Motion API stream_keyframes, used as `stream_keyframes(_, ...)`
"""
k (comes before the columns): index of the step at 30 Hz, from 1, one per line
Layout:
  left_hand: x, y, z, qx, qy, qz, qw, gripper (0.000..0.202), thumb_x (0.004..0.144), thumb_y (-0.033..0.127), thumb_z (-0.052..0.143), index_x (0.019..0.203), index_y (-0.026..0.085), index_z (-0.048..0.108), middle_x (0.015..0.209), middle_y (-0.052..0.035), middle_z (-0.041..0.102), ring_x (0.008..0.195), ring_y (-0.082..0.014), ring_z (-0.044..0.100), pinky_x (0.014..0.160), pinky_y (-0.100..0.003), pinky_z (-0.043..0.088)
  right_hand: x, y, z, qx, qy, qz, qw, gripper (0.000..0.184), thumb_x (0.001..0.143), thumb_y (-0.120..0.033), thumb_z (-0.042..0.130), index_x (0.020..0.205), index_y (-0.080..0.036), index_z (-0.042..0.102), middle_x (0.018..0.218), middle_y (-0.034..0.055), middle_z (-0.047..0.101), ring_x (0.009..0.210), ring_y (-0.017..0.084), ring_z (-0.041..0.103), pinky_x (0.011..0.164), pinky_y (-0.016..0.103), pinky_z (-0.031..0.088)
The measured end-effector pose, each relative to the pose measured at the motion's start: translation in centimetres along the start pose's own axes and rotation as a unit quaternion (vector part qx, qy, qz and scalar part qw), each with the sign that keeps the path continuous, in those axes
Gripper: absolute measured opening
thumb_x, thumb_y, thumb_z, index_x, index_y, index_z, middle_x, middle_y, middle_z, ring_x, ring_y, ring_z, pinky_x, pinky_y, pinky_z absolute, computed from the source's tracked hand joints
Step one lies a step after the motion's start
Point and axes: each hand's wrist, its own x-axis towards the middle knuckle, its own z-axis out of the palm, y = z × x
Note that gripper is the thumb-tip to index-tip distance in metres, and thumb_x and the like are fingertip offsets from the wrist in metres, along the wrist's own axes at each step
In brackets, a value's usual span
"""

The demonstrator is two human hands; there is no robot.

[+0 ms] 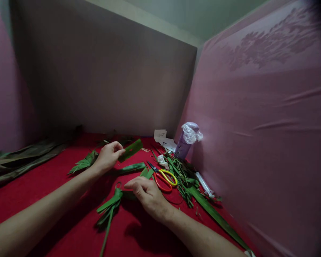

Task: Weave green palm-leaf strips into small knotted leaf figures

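My left hand (109, 155) is raised above the red cloth, thumb and fingers pinching a short strip of green leaf (131, 150). My right hand (149, 197) is lower and nearer to me, its fingers reaching left and loosely apart; I see nothing gripped in it. Just left of its fingertips lies a knotted green leaf piece (117, 195) with a small loop on top and several tails. Scissors (164, 178) with one red and one yellow handle rest beyond the right hand. Another folded leaf strip (131, 167) lies between the hands.
A pile of leaf scraps (180, 175) lies right of the scissors, before a purple container (183, 145) topped with clear plastic. A syringe-like clear tube (204, 185) lies by the pink right wall (256, 142). A fan-shaped leaf piece (83, 162) and long dull leaves (29, 159) are left.
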Motion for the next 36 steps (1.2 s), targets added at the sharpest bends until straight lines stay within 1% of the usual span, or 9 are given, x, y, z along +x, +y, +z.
stream_keyframes(4,-0.4,0.6,-1.0,-0.042,0.032,0.012,0.999,0.024,0.059,0.042,0.062,0.065,0.019,0.056,0.056,0.0038,0.055,0.052,-0.0128,0.051,0.052,-0.024,0.04,-0.2,0.4,0.1,0.032,0.01,0.017,0.999,0.047,0.092,-0.043,0.035,0.083,-0.013,0.07,0.077,0.0071,0.066,0.072,0.016,0.061,0.066,0.026,0.044)
stream_keyframes(7,-1.2,0.5,-1.7,-0.052,0.037,0.0,0.998,0.027,0.058,0.043,0.063,0.068,0.018,0.057,0.056,0.0025,0.057,0.049,-0.0125,0.051,0.048,-0.023,0.04,0.1,0.5,-0.5,0.061,0.13,0.037,0.989,0.046,0.09,-0.045,0.038,0.077,-0.014,0.069,0.072,0.0061,0.065,0.068,0.015,0.059,0.063,0.025,0.044)
stream_keyframes(9,-1.7,0.2,-2.0,-0.046,0.035,-0.006,0.998,0.028,0.058,0.042,0.063,0.07,0.017,0.059,0.057,0.0013,0.059,0.05,-0.0132,0.054,0.048,-0.023,0.042,0.5,0.7,-1.2,0.092,0.23,0.06,0.967,0.046,0.09,-0.047,0.038,0.075,-0.014,0.067,0.07,0.0055,0.065,0.064,0.014,0.058,0.061,0.025,0.043)
stream_keyframes(12,-2.1,-0.6,-2.1,-0.018,0.032,-0.005,0.999,0.03,0.06,0.042,0.061,0.077,0.016,0.06,0.063,-0.0015,0.064,0.056,-0.016,0.059,0.052,-0.024,0.045,1.3,1.3,-2.2,0.109,0.314,0.095,0.938,0.043,0.088,-0.048,0.04,0.074,-0.015,0.064,0.066,0.0035,0.063,0.059,0.014,0.055,0.056,0.024,0.042)
stream_keyframes(15,-1.8,-1.5,-2.0,0.034,0.04,0.012,0.999,0.028,0.065,0.039,0.056,0.082,0.018,0.061,0.075,-0.0048,0.069,0.07,-0.0199,0.064,0.06,-0.026,0.048,1.6,2.2,-2.5,0.047,0.316,0.094,0.943,0.033,0.086,-0.042,0.047,0.073,-0.016,0.061,0.065,0.0011,0.061,0.059,0.013,0.054,0.056,0.023,0.04)
stream_keyframes(20,-0.4,-2.5,-2.2,0.176,0.054,0.044,0.982,0.025,0.074,0.028,0.048,0.09,0.02,0.065,0.089,-0.0083,0.07,0.085,-0.0262,0.063,0.072,-0.033,0.046,1.1,2.9,-1.9,-0.074,0.25,0.071,0.963,0.026,0.086,-0.033,0.047,0.073,-0.017,0.061,0.065,0.0001,0.059,0.061,0.013,0.052,0.058,0.023,0.038)
stream_keyframes(25,-1.1,-1.7,-2.3,0.279,-0.032,0.129,0.951,0.027,0.071,0.019,0.052,0.092,0.021,0.068,0.106,-0.0093,0.065,0.107,-0.0294,0.05,0.088,-0.039,0.037,0.9,2.3,-2.0,-0.121,0.246,0.04,0.961,0.022,0.086,-0.03,0.048,0.076,-0.017,0.062,0.069,0.0015,0.058,0.066,0.014,0.051,0.062,0.025,0.038)
stream_keyframes(30,-3.5,-1.2,-1.9,0.318,-0.133,0.168,0.924,0.019,0.069,0.018,0.055,0.077,0.025,0.071,0.084,-0.0053,0.068,0.092,-0.0244,0.054,0.082,-0.034,0.039,1.2,1.8,-3.3,-0.067,0.344,0.02,0.936,0.023,0.087,-0.034,0.048,0.076,-0.017,0.059,0.069,0.0011,0.056,0.066,0.014,0.05,0.064,0.026,0.039)
stream_keyframes(36,-4.3,-1.8,-1.5,0.34,-0.157,0.155,0.914,0.02,0.071,0.017,0.051,0.068,0.023,0.07,0.078,-0.0056,0.063,0.078,-0.0213,0.056,0.07,-0.03,0.04,1.7,2.6,-3.8,-0.025,0.388,0.028,0.921,0.026,0.086,-0.037,0.048,0.076,-0.016,0.058,0.07,0.0004,0.056,0.065,0.013,0.05,0.062,0.025,0.039)
